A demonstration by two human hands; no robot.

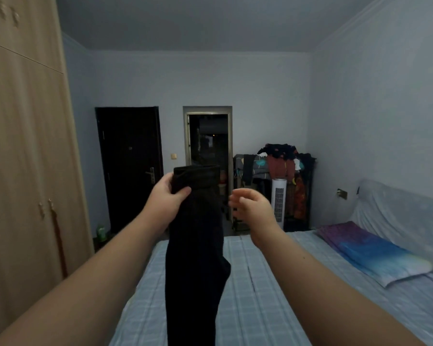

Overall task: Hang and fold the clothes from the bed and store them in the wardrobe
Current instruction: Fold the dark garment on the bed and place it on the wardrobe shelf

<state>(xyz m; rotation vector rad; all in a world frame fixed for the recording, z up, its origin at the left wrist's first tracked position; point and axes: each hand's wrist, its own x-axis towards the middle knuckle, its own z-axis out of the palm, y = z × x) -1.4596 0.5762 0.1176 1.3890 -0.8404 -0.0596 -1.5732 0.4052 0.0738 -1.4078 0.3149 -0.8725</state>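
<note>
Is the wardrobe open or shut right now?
Shut. The wardrobe doors sit flush, handles side by side, nothing inside visible. The left hand holds the black trousers over the bed.

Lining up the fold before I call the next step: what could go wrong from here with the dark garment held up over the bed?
Only the left hand pinches the black garment at its top edge; the right hand is open and off it, so it could slip or twist. Its lower part hangs out of view, so it may drag unevenly on the bed. The wardrobe doors look shut, so storing will need a free hand.
</note>
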